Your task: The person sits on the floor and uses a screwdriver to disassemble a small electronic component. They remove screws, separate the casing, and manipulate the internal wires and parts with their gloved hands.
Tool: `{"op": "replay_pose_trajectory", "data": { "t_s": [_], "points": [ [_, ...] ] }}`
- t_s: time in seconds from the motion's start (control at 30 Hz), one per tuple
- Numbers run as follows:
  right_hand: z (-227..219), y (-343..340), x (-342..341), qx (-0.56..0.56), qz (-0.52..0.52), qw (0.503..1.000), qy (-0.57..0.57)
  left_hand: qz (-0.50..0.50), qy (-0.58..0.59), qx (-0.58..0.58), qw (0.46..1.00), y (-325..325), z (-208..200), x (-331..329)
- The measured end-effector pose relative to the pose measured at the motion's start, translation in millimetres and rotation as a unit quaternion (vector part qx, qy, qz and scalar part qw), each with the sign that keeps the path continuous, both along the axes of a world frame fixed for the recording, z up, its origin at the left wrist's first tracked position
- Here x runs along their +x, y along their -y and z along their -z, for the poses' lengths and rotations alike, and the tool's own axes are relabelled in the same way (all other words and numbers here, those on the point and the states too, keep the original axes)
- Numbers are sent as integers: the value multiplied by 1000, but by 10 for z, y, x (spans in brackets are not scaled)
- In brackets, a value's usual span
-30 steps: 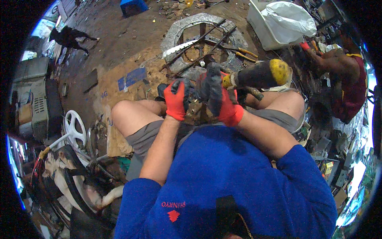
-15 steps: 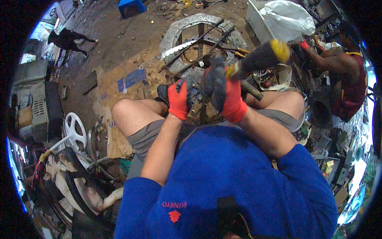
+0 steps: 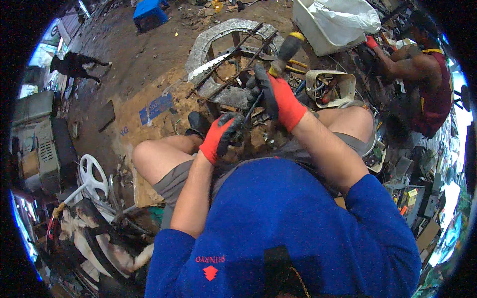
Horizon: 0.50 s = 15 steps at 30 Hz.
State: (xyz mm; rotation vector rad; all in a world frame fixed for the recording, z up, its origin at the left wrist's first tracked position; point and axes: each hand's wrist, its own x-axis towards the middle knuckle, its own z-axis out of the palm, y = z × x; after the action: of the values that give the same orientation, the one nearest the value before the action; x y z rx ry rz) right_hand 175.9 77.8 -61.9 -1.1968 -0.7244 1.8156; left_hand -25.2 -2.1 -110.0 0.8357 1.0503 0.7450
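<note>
Right hand (image 3: pixel 280 97), gloved red and black, has its fingers wrapped tight round a screwdriver (image 3: pixel 285 49), the black-and-yellow handle slanting up and far-right, the shaft running down toward the left hand (image 3: pixel 223 136). That hand pinches a small dark part, hidden between the knees, too cluttered to identify.

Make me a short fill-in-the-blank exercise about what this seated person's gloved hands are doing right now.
1. Both hands wear gloves that are black and ____.
2. The right hand grips a tool with a black and ____ handle.
3. The left hand is held ____ than the right hand in the picture.
4. The white plastic tub beyond the knees has a crumpled ____ bag on it.

Missing words: red; yellow; lower; white
</note>
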Motion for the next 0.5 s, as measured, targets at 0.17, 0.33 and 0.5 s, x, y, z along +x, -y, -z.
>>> {"op": "replay_pose_trajectory", "data": {
  "t_s": [0.17,0.33,0.5],
  "points": [
    [179,-190,-18,48,-58,993,86,-28,-13,-13,999,94,111,13],
    [267,-176,-226,264,-52,931,245,-136,-183,184,956,133,411,-83],
    [217,-197,-281,169,-11,972,162,-11,-194,210,958,123,2,-31]
  ]
}}
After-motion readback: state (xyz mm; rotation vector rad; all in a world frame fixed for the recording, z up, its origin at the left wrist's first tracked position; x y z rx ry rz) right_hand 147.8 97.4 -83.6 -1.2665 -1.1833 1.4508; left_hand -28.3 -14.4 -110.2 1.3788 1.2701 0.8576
